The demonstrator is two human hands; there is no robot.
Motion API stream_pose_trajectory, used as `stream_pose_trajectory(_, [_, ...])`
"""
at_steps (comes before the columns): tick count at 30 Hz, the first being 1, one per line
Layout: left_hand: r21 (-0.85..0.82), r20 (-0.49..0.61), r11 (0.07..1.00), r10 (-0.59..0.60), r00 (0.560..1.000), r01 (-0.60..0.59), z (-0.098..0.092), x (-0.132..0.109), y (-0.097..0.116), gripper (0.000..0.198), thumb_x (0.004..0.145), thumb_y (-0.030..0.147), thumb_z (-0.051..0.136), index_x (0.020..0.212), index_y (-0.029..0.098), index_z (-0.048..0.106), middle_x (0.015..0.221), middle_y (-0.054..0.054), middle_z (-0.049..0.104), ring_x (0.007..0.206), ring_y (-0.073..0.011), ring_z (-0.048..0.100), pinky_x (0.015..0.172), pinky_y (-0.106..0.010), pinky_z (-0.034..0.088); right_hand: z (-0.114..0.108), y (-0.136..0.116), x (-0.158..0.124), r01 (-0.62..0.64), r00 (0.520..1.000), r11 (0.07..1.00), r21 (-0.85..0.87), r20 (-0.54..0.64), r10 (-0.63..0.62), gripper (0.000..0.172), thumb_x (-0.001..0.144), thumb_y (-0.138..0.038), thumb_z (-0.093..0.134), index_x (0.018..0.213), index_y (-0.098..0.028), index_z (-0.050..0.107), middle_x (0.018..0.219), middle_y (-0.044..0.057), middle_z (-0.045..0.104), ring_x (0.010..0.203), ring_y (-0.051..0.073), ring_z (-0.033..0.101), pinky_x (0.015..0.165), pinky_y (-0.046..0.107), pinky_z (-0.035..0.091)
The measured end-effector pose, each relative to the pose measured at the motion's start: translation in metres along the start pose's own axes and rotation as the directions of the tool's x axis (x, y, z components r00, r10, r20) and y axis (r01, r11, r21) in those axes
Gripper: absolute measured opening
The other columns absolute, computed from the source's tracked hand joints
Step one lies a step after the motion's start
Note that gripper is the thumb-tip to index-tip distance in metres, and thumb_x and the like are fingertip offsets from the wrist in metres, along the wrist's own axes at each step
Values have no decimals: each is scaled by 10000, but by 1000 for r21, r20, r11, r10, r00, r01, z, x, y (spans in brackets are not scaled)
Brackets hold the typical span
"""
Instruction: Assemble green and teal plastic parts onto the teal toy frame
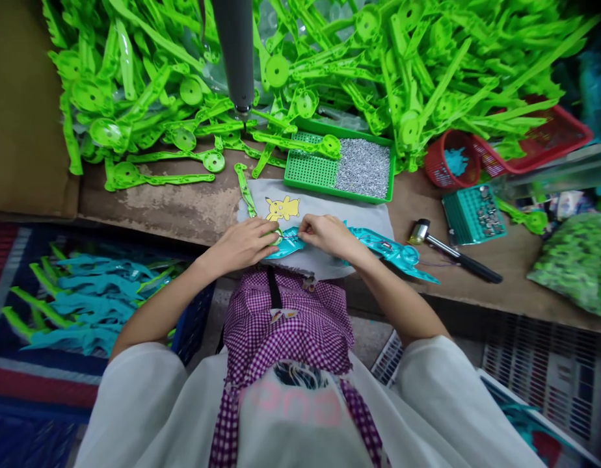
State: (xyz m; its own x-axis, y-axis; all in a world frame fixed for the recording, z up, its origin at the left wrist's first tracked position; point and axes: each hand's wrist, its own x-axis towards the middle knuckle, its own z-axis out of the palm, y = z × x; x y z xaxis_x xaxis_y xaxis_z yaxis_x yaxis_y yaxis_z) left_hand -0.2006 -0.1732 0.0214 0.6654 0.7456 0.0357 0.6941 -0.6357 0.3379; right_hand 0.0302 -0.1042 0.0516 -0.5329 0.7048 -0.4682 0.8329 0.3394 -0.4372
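Observation:
Both hands meet over a teal plastic part (378, 246) lying on a grey cloth (324, 207) with a yellow cartoon print. My left hand (244, 244) presses a green plastic piece (245, 190) against the teal part's left end. My right hand (327, 235) pinches something small at the same spot; I cannot make out what it is. The teal part stretches out to the right past my right wrist.
A big heap of green plastic arms (330, 58) fills the back of the bench. A green tray (310, 170) holds small metal screws (363, 168). A hammer (451, 252), a teal box of fittings (473, 213), red baskets (529, 146) and a hanging grey tool (236, 55) are nearby. Finished teal-and-green pieces (86, 299) lie lower left.

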Motion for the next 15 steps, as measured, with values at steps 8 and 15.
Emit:
stream_pose_trajectory(8, [-15,2,1000,3,1000,-3,-3,1,0,364,1058,385,397,1158,169,672,1298,-141,657,1175,-255,624,1051,-420,480,-2,-10,6,9,1000,974,-228,17,-5,151,879,-196,551,891,-222,699,853,69,750,675,187,585,600,315,266])
stream_pose_trajectory(15, [-51,-19,999,-4,1000,3,-3,1,-1,344,1052,380,421,1160,185,683,1291,-134,661,1158,-256,624,1028,-423,481,1,10,0,94,996,992,-79,6,-94,135,917,-242,540,922,-249,675,912,18,756,779,184,625,631,301,283])
